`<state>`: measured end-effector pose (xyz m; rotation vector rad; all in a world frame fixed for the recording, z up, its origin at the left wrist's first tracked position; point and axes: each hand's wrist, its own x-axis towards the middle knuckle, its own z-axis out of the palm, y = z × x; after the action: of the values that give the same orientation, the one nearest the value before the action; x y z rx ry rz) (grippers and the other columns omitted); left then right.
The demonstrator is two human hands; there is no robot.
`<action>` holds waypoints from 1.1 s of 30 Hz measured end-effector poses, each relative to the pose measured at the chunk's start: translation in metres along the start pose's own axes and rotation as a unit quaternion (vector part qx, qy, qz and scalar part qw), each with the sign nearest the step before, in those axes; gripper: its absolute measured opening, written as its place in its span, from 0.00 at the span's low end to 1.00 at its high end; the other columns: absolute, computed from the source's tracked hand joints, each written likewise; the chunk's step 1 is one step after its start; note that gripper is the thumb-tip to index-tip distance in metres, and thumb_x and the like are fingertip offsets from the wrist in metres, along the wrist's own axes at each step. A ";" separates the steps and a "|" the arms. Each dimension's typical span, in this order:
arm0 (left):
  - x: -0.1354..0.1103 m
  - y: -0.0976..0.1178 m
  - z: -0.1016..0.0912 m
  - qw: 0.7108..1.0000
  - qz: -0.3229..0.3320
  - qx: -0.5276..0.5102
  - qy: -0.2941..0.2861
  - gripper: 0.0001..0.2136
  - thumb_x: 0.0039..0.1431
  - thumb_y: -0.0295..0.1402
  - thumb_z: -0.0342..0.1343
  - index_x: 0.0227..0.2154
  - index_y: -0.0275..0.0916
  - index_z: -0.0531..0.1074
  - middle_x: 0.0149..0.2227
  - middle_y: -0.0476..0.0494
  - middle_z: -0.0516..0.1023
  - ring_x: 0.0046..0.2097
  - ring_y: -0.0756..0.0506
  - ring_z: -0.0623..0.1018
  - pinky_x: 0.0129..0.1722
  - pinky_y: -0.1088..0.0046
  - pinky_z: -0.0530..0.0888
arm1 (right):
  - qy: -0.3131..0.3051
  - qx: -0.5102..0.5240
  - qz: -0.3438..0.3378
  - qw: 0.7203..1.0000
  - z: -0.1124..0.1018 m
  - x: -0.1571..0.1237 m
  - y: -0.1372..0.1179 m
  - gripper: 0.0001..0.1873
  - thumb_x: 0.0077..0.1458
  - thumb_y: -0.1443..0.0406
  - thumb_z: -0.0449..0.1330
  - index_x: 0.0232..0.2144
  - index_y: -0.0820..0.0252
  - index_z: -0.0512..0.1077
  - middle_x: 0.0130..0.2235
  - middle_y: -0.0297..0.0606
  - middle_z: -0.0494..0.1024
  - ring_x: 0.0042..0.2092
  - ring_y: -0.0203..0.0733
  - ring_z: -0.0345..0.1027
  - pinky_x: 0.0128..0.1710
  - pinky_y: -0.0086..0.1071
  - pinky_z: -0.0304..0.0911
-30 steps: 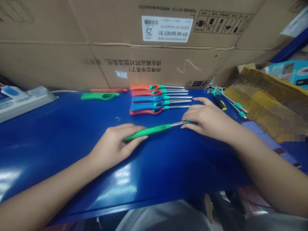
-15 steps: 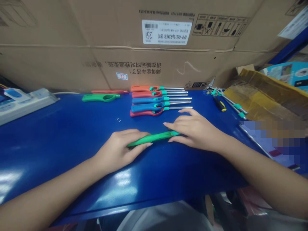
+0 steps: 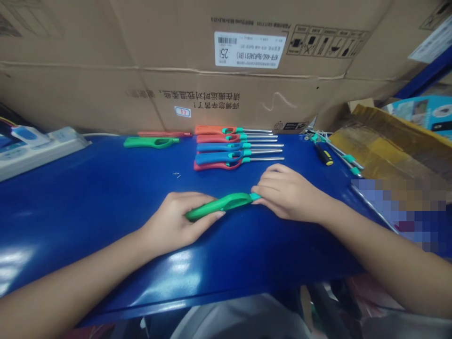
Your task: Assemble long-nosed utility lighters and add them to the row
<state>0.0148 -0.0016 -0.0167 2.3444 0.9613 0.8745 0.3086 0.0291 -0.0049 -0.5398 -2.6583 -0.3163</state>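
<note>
A green long-necked lighter [image 3: 222, 205] lies across the middle of the blue table [image 3: 88, 202]. My left hand [image 3: 176, 224] grips its handle end, fingers curled over it. My right hand [image 3: 286, 192] is closed around the teal collar and the metal neck, which its fingers hide. Just behind lies a neat row of several finished lighters [image 3: 226, 151], orange, red and blue, with their metal tubes pointing right.
A green handle shell [image 3: 150, 142] and a red one [image 3: 164, 134] lie at the back left. Loose metal tubes and a black-and-yellow screwdriver [image 3: 324, 154] sit at the back right. Cardboard boxes [image 3: 176, 70] wall the rear; a white power strip [image 3: 38, 149] lies left.
My right hand slid left along the metal neck toward the handle and closed over it. The neck, bare a second ago, is now hidden. The left hand stayed on the handle.
</note>
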 end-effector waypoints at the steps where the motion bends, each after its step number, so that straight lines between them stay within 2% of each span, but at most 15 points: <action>1: 0.000 0.001 0.000 1.000 -0.014 -0.010 -0.003 0.07 0.63 0.35 0.64 0.36 0.37 0.82 0.29 0.50 0.81 0.27 0.53 0.75 0.29 0.79 0.69 | 0.008 -0.007 -0.002 1.000 0.001 0.000 -0.002 0.11 0.69 0.65 0.56 0.39 0.66 0.76 0.31 0.42 0.80 0.35 0.42 0.70 0.42 0.38 0.62; 5: 0.002 0.005 -0.001 0.988 -0.120 -0.091 -0.028 0.12 0.62 0.39 0.63 0.28 0.36 0.80 0.22 0.51 0.76 0.23 0.53 0.69 0.23 0.80 0.65 | 0.043 -0.010 0.008 0.999 0.004 0.001 -0.009 0.10 0.67 0.67 0.57 0.39 0.68 0.76 0.32 0.44 0.80 0.35 0.44 0.70 0.38 0.38 0.62; 8: 0.003 0.006 -0.001 0.973 -0.177 -0.134 -0.056 0.15 0.63 0.40 0.62 0.25 0.35 0.78 0.20 0.52 0.75 0.22 0.53 0.69 0.21 0.80 0.65 | 0.035 -0.008 0.013 0.999 0.005 0.002 -0.012 0.10 0.67 0.67 0.56 0.38 0.68 0.76 0.32 0.44 0.80 0.35 0.44 0.69 0.37 0.38 0.60; 9: 0.003 0.006 0.000 0.976 -0.168 -0.124 -0.059 0.15 0.63 0.40 0.62 0.26 0.35 0.78 0.20 0.52 0.74 0.22 0.53 0.68 0.21 0.80 0.64 | 0.023 -0.008 0.012 1.000 0.005 0.002 -0.013 0.11 0.68 0.66 0.55 0.37 0.67 0.76 0.31 0.43 0.79 0.34 0.44 0.68 0.36 0.38 0.60; 11: 0.001 0.005 0.001 0.990 -0.104 -0.076 -0.055 0.12 0.64 0.39 0.62 0.30 0.36 0.80 0.22 0.51 0.75 0.23 0.53 0.69 0.22 0.79 0.65 | -0.009 -0.007 0.007 1.000 0.006 0.001 -0.013 0.13 0.68 0.65 0.54 0.36 0.66 0.76 0.29 0.42 0.77 0.33 0.43 0.66 0.36 0.38 0.58; 14: -0.003 0.002 0.002 0.999 0.015 0.007 -0.041 0.08 0.67 0.35 0.60 0.40 0.37 0.81 0.31 0.48 0.80 0.30 0.50 0.77 0.31 0.77 0.72 | -0.040 -0.005 0.003 0.999 0.007 0.001 -0.013 0.14 0.68 0.65 0.54 0.34 0.65 0.77 0.28 0.40 0.76 0.32 0.43 0.65 0.36 0.37 0.57; 16: -0.004 0.000 0.001 0.997 0.054 0.040 -0.040 0.08 0.68 0.33 0.59 0.45 0.37 0.79 0.34 0.46 0.81 0.33 0.49 0.79 0.36 0.76 0.74 | -0.045 -0.005 0.009 0.999 0.006 0.001 -0.013 0.14 0.68 0.65 0.53 0.34 0.64 0.77 0.28 0.41 0.77 0.33 0.43 0.65 0.36 0.38 0.57; 20: 0.000 -0.005 0.000 0.994 0.057 0.078 -0.044 0.12 0.71 0.34 0.56 0.53 0.39 0.76 0.41 0.44 0.80 0.40 0.47 0.81 0.41 0.74 0.76 | -0.085 0.031 0.092 0.992 -0.003 0.004 -0.012 0.13 0.68 0.64 0.54 0.36 0.62 0.76 0.33 0.41 0.78 0.36 0.45 0.68 0.38 0.38 0.58; 23: 0.004 -0.006 0.000 0.994 0.039 0.077 -0.059 0.15 0.72 0.35 0.54 0.58 0.41 0.73 0.46 0.42 0.78 0.45 0.46 0.80 0.46 0.72 0.77 | -0.113 0.075 0.151 0.979 -0.006 0.006 -0.011 0.11 0.68 0.61 0.56 0.43 0.61 0.75 0.39 0.40 0.80 0.40 0.45 0.72 0.42 0.38 0.62; 25: 0.005 -0.006 0.002 0.995 0.031 0.067 -0.072 0.17 0.72 0.35 0.53 0.60 0.40 0.71 0.47 0.41 0.77 0.46 0.46 0.80 0.48 0.72 0.77 | -0.089 0.088 0.136 0.983 -0.004 0.005 -0.009 0.12 0.68 0.60 0.57 0.47 0.61 0.75 0.43 0.41 0.81 0.43 0.45 0.74 0.43 0.38 0.63; 27: 0.005 -0.005 0.002 0.995 0.033 0.056 -0.073 0.16 0.72 0.34 0.53 0.60 0.40 0.70 0.47 0.42 0.77 0.46 0.46 0.80 0.48 0.73 0.76 | -0.038 0.084 0.102 0.991 -0.001 0.004 -0.008 0.12 0.68 0.61 0.57 0.48 0.62 0.75 0.44 0.42 0.82 0.44 0.44 0.75 0.43 0.37 0.65; 30: 0.003 -0.001 0.002 0.996 0.044 0.040 -0.073 0.15 0.72 0.32 0.52 0.58 0.38 0.71 0.47 0.42 0.77 0.46 0.47 0.79 0.49 0.74 0.76 | 0.039 0.062 0.067 0.995 0.002 0.001 -0.009 0.11 0.68 0.64 0.57 0.46 0.63 0.77 0.42 0.42 0.84 0.41 0.42 0.78 0.40 0.35 0.67; 33: 0.001 0.003 0.001 0.995 0.052 0.028 -0.076 0.14 0.73 0.29 0.51 0.57 0.37 0.71 0.46 0.41 0.78 0.46 0.47 0.79 0.47 0.75 0.76 | 0.068 0.030 0.050 0.996 0.001 0.000 -0.012 0.10 0.67 0.65 0.58 0.45 0.61 0.78 0.41 0.40 0.86 0.37 0.40 0.79 0.36 0.34 0.68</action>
<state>0.0174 -0.0030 -0.0158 2.4868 0.8176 0.7038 0.3033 0.0181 -0.0071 -0.6086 -2.4923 -0.2346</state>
